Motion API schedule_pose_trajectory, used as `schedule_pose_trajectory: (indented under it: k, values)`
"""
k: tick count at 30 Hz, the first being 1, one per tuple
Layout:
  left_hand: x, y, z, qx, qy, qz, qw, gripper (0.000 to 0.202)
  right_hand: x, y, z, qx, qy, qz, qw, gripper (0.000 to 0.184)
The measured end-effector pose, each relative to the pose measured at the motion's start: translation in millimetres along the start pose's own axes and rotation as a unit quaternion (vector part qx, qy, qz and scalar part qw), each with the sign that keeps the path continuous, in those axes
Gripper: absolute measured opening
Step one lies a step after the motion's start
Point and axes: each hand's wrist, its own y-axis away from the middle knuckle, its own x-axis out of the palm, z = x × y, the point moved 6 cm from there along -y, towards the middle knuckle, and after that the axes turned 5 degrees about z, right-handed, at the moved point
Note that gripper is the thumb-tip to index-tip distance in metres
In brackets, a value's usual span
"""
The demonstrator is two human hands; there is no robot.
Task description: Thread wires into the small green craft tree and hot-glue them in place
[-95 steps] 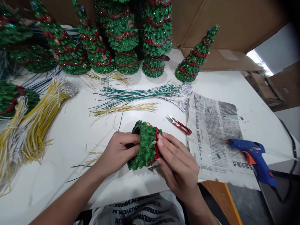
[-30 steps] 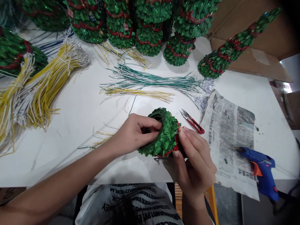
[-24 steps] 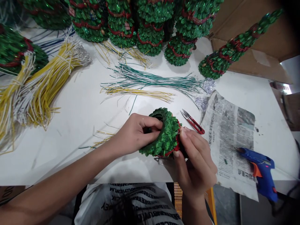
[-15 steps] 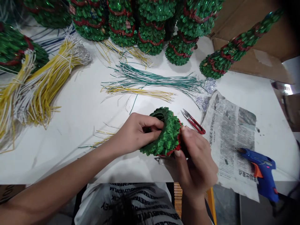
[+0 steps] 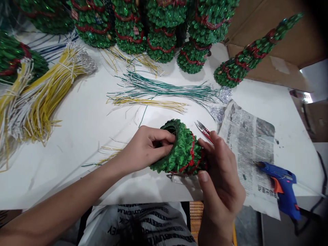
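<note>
Our left hand (image 5: pixel 146 149) is closed on the small glittered green tree (image 5: pixel 178 152), its fingers hooked into the hollow base and the thumb outside the rim. Our right hand (image 5: pixel 220 181) is half closed, with its fingertips (image 5: pixel 205 145) against the red garland (image 5: pixel 192 159); we cannot tell whether it grips or only steadies. The tree lies tilted on its side between them, low over the white bench (image 5: pixel 77 171), though we cannot tell if it touches.

It looks light and fairly stiff, but the moulded leaf ridges seem brittle and the glitter a little slick. We judge the hollow rim the safest hold, with the garland left free of pressure. The ridges are lumpy and sparkling, and the garland runs as a thin glossy band.

Just beyond our right hand, red-handled thread snips (image 5: pixel 202 129) lie partly hidden. Past them lies a bundle of thin green-and-white wires (image 5: pixel 166 90), and a sheet of newspaper (image 5: pixel 246 150) carries a blue glue gun (image 5: pixel 278 186).
</note>
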Motion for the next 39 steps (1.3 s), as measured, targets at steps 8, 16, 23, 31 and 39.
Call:
schedule_pose_trajectory:
  k: [8, 16, 23, 31, 39]
  values:
    - [0.7, -0.4, 0.0, -0.017, -0.001, -0.003, 1.000, 0.021, -0.3, -1.7, 5.5, -0.067, 0.065, 0.011, 0.996, 0.048]
    - [0.6, 1.2, -0.9, -0.001, -0.029, 0.004, 1.000, 0.020, 0.4, -4.5, 9.0, -0.106, 0.034, -0.011, 0.994, 0.040]
    - [2.6, -1.1, -1.9, 0.004, -0.032, 0.008, 0.999, 0.017, -4.8, 1.4, 4.3, -0.078, -0.044, -0.064, 0.994, 0.030]
    - [1.2, -1.5, 2.6, -0.017, -0.027, 0.000, 0.999, 0.017, -22.2, 1.0, -21.0, 0.036, -0.290, -0.143, 0.945, 0.040]
    - [1.6, -2.9, 4.2, -0.011, -0.046, 0.005, 0.999, 0.015, -31.8, 1.9, -31.9, 0.106, -0.339, -0.198, 0.913, 0.032]
